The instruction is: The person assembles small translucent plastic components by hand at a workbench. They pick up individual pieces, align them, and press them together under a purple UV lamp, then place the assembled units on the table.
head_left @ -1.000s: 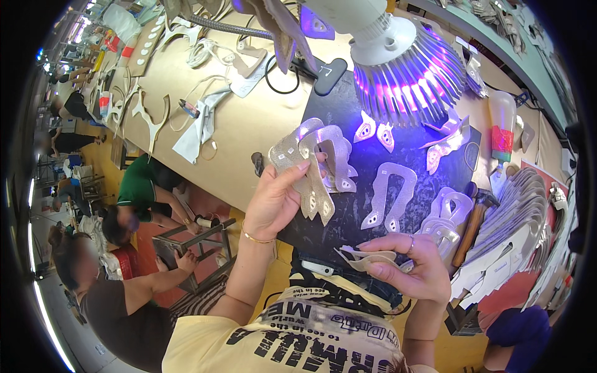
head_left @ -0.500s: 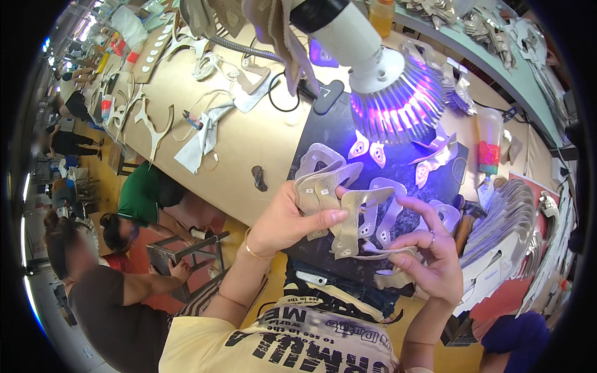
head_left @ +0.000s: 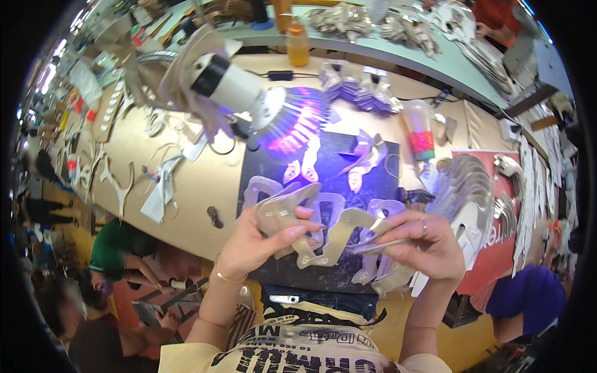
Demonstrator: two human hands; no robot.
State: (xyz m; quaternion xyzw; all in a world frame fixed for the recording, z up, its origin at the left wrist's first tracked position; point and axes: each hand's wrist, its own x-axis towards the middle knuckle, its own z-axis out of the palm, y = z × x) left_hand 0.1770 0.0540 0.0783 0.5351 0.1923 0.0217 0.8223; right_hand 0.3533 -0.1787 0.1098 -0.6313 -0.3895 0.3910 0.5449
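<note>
My left hand [head_left: 252,245] is closed on a small stack of beige leather shoe-upper pieces [head_left: 283,214], thumb on top. From it a beige strip-like upper piece [head_left: 339,239] spans across to my right hand [head_left: 429,242], whose thumb and fingers pinch its other end. Both hands are raised over a dark mat [head_left: 261,161]. Behind and below the held pieces, more cut-out uppers [head_left: 329,208] lie on the mat in purple light. Farther back, small pale pieces [head_left: 301,171] rest under a lamp [head_left: 289,121] glowing violet.
At the right lies a fanned row of grey-beige uppers [head_left: 463,193] beside a bottle with a red band [head_left: 420,137]. An orange bottle [head_left: 298,46] stands at the back. Cut scraps [head_left: 118,183] and white cloth [head_left: 161,189] lie left. Co-workers sit at left and right.
The view has turned, so the lamp and table sit farther left. My right hand has closed its spread fingers onto the end of the upper piece. My left hand keeps its grip.
</note>
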